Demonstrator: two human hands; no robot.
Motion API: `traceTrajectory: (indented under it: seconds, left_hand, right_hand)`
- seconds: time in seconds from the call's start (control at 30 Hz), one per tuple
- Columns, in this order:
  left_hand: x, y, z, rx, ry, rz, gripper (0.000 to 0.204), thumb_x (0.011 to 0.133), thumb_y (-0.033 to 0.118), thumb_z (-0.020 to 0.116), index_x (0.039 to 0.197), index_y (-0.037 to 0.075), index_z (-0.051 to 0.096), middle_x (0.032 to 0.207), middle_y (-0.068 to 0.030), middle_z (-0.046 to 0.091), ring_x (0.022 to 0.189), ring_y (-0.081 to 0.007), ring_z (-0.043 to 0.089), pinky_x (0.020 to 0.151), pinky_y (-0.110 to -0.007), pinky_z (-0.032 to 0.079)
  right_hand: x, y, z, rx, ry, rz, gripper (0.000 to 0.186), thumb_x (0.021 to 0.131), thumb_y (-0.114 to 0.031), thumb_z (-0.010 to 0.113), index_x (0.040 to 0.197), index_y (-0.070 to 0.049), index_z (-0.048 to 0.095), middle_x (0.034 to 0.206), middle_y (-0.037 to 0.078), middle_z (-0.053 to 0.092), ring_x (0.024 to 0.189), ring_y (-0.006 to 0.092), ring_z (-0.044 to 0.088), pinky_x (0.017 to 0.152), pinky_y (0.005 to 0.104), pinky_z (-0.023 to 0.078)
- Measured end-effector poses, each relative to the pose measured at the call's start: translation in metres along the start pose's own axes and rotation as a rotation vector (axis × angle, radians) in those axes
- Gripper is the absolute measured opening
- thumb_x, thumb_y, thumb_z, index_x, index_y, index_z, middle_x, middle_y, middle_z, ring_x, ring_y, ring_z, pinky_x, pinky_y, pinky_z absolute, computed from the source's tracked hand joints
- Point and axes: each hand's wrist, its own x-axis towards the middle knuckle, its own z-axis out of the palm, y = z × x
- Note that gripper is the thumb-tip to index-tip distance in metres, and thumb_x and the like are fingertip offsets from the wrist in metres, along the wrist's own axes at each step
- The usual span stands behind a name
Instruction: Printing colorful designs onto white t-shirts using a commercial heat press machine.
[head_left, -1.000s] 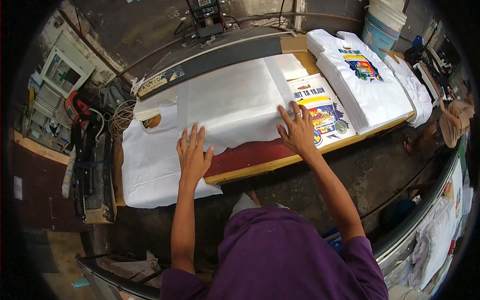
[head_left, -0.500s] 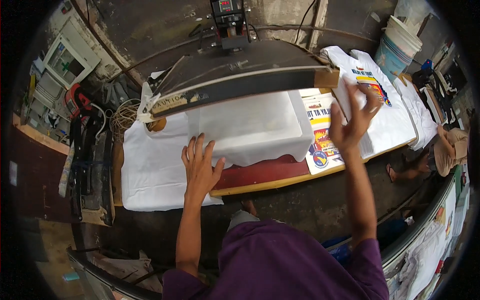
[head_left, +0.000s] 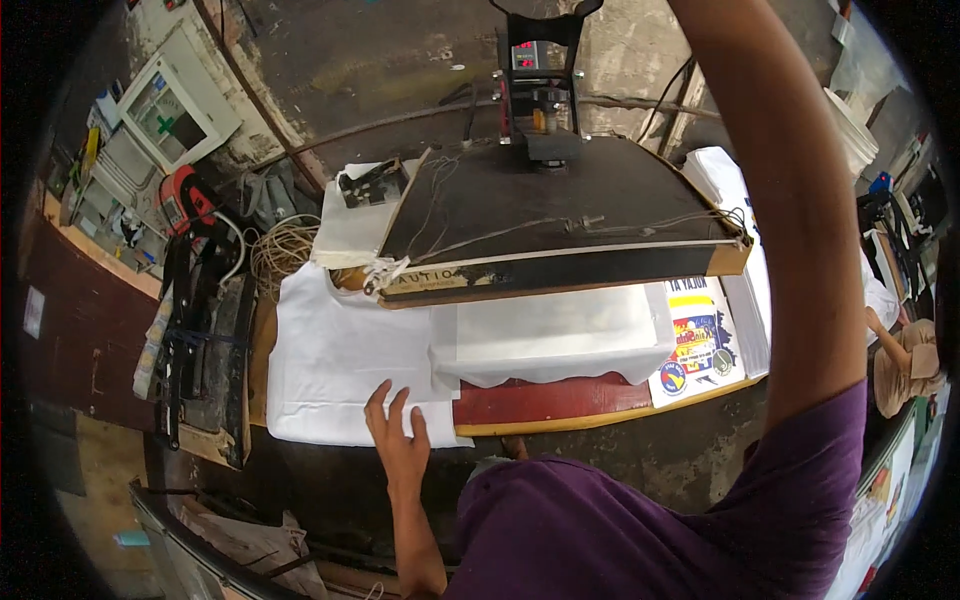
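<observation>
The wide dark plate of a heat press [head_left: 560, 210] hangs over a thin white sheet [head_left: 560, 335]. Below the sheet shows a red board [head_left: 550, 402] with a yellow edge. My left hand [head_left: 402, 430] is at the front edge of a white shirt [head_left: 345, 350], its fingers spread and holding nothing; whether it touches the cloth I cannot tell. Raised high, my right forearm [head_left: 790, 180] leaves through the top of the view, so that hand is hidden. Part of the press's black handle frame [head_left: 545, 30] shows at the top.
Printed sheets [head_left: 695, 345] and a stack of white shirts [head_left: 748, 300] lie right of the press. Coiled cord [head_left: 285, 250] and a red device [head_left: 188, 200] are at the left. Another person's arm [head_left: 885, 345] shows at the far right.
My right hand has gone from beside the shirt stack up out of view. My left hand has drawn back from the white sheet. The view has shifted, and the press plate covers more of the sheet.
</observation>
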Motion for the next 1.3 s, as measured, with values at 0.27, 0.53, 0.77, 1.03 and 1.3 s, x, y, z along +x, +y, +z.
traceTrajectory:
  seconds: [0.27, 0.53, 0.77, 1.03, 1.3]
  left_hand:
    - [0.021, -0.015, -0.025, -0.185, 0.249, -0.052, 0.019, 0.086, -0.004, 0.053, 0.103, -0.006, 0.061, 0.119, -0.0182, 0.057, 0.111, -0.0320, 0.054, 0.097, -0.039, 0.041]
    - [0.126, 0.104, 0.004, -0.472, 0.269, 0.441, 0.017, 0.086, 0.002, 0.053, 0.097, -0.005, 0.064, 0.106, -0.0189, 0.061, 0.101, -0.0333, 0.058, 0.090, -0.042, 0.046]
    - [0.165, 0.176, 0.037, -0.515, -0.164, 0.473, 0.025, 0.089, 0.012, 0.046, 0.100, -0.002, 0.063, 0.098, -0.0180, 0.065, 0.094, -0.0355, 0.063, 0.089, -0.042, 0.047]
    - [0.146, 0.148, 0.068, -0.436, -0.022, 0.622, 0.035, 0.093, 0.020, 0.038, 0.097, -0.002, 0.064, 0.091, -0.0195, 0.066, 0.085, -0.0376, 0.063, 0.084, -0.046, 0.048]
    - [0.144, 0.147, 0.072, -0.498, -0.044, 0.626, 0.034, 0.088, 0.024, 0.048, 0.099, -0.003, 0.064, 0.096, -0.0182, 0.066, 0.088, -0.0370, 0.063, 0.087, -0.045, 0.048]
  right_hand:
    - [-0.072, -0.079, -0.107, 0.091, -0.437, 0.156, 0.056, 0.088, -0.053, 0.045, 0.093, -0.001, 0.066, 0.085, 0.022, 0.066, 0.087, 0.0335, 0.066, 0.078, 0.0429, 0.052]
    - [-0.308, -0.128, -0.109, 0.469, -0.635, -0.179, 0.010, 0.071, -0.020, 0.064, 0.066, -0.010, 0.065, 0.065, 0.008, 0.062, 0.059, 0.0254, 0.064, 0.052, 0.0367, 0.048]
    - [-0.326, -0.147, -0.108, 0.521, -0.642, 0.011, 0.013, 0.074, -0.017, 0.061, 0.065, -0.008, 0.063, 0.061, 0.009, 0.063, 0.059, 0.0243, 0.066, 0.051, 0.0371, 0.048]
    - [-0.364, -0.164, -0.100, 0.505, -0.789, 0.103, 0.015, 0.075, -0.020, 0.060, 0.065, -0.009, 0.062, 0.064, 0.009, 0.065, 0.058, 0.0237, 0.066, 0.050, 0.0372, 0.050]
    - [-0.374, -0.171, -0.097, 0.423, -0.692, 0.110, 0.021, 0.077, -0.023, 0.056, 0.075, -0.004, 0.065, 0.070, 0.011, 0.065, 0.069, 0.0245, 0.064, 0.063, 0.0363, 0.050]
